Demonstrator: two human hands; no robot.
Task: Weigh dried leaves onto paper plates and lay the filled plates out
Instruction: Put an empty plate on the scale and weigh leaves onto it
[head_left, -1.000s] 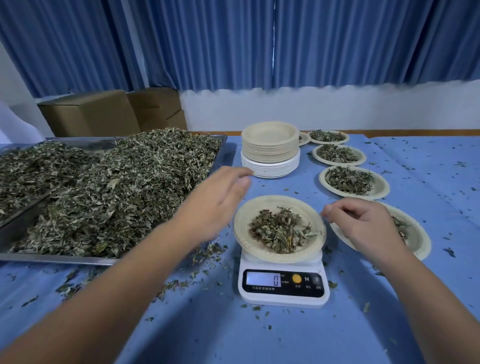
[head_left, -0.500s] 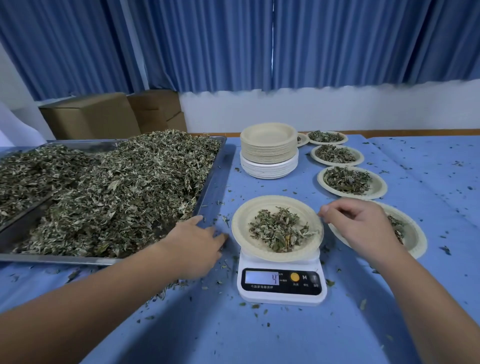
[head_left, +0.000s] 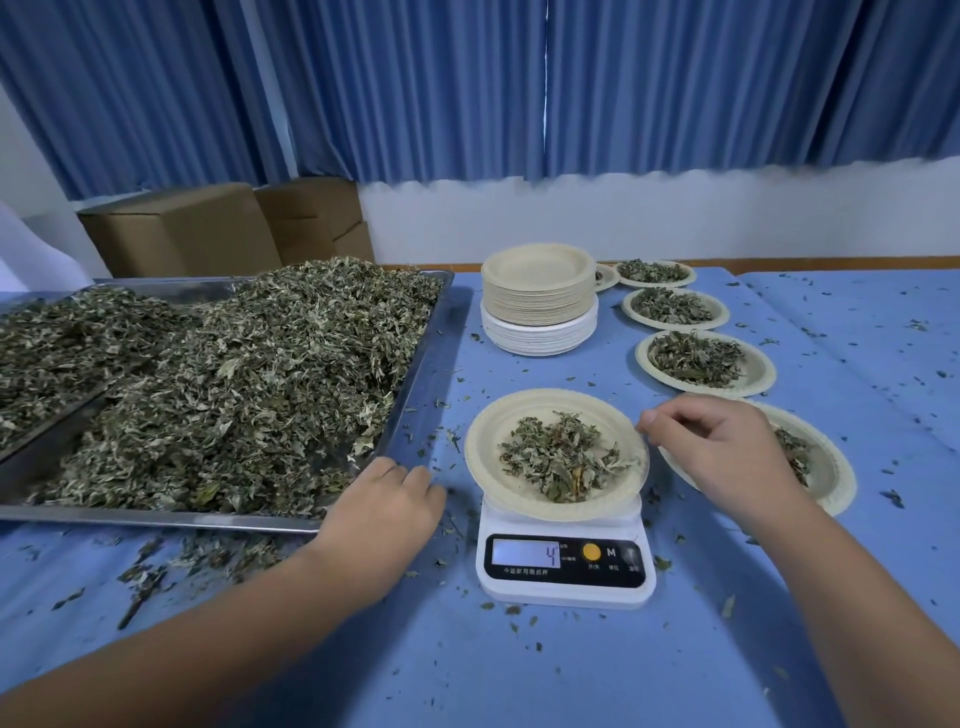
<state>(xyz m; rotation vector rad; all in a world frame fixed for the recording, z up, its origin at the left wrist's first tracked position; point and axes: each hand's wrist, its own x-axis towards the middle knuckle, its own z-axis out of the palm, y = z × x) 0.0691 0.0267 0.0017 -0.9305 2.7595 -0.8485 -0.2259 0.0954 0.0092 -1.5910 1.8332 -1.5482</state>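
A paper plate (head_left: 485, 441) with a small heap of dried leaves (head_left: 561, 460) sits on a white kitchen scale (head_left: 566, 587) whose display reads 4. My left hand (head_left: 384, 501) lies palm down on the blue cloth by the near right corner of the steel tray (head_left: 418, 374), holding nothing. My right hand (head_left: 727, 457) hovers at the plate's right rim with thumb and forefinger pinched together; whether anything is between them is not visible. The tray carries a large pile of dried leaves (head_left: 234, 384).
A stack of empty paper plates (head_left: 537, 296) stands behind the scale. Filled plates run in a row at right (head_left: 655, 272), (head_left: 675, 307), (head_left: 702, 359); the nearest plate (head_left: 831, 467) is half hidden by my right hand. Cardboard boxes (head_left: 182, 228) stand behind the tray. Leaf crumbs litter the cloth.
My left hand dropped from above the plate's left rim down and left onto the cloth beside the tray. The scale reading went from 0 to 4. My right hand barely moved.
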